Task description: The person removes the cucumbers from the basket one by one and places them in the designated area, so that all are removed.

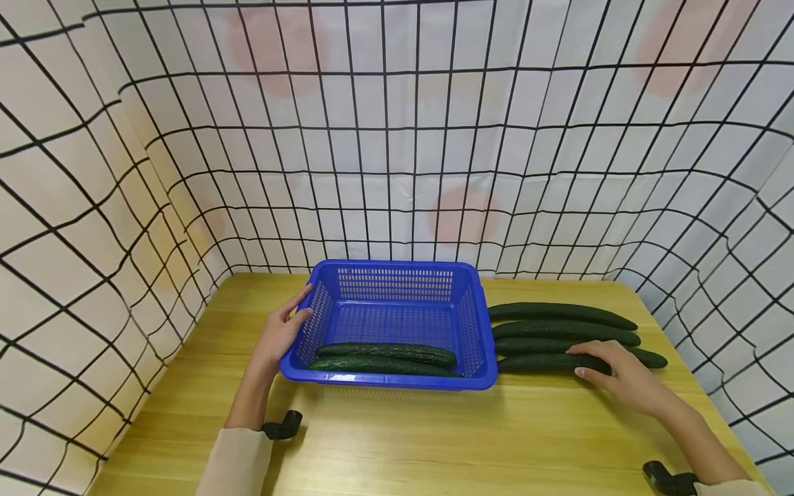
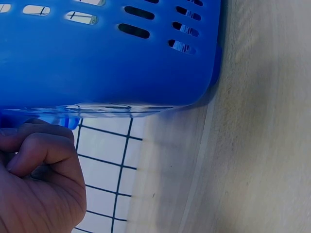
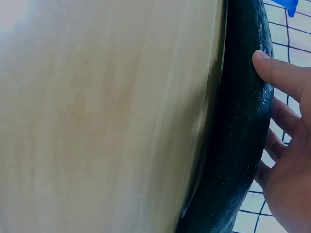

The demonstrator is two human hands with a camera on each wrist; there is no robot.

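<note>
A blue plastic basket with slotted walls stands on the table. My left hand grips its left rim, thumb over the edge; in the left wrist view the curled fingers of that hand sit by the blue wall. Two dark green cucumbers lie along the front inside the basket. Right of it, several more lie side by side. My right hand is over the right half of the nearest cucumber, thumb on its near side and fingers across the far side, as the right wrist view shows at the cucumber.
The wooden table has a wall of black wire grid at the back and both sides, with pale patterned sheeting behind. The basket's right wall stands right at the left ends of the loose cucumbers. A black wrist mount sits on each wrist.
</note>
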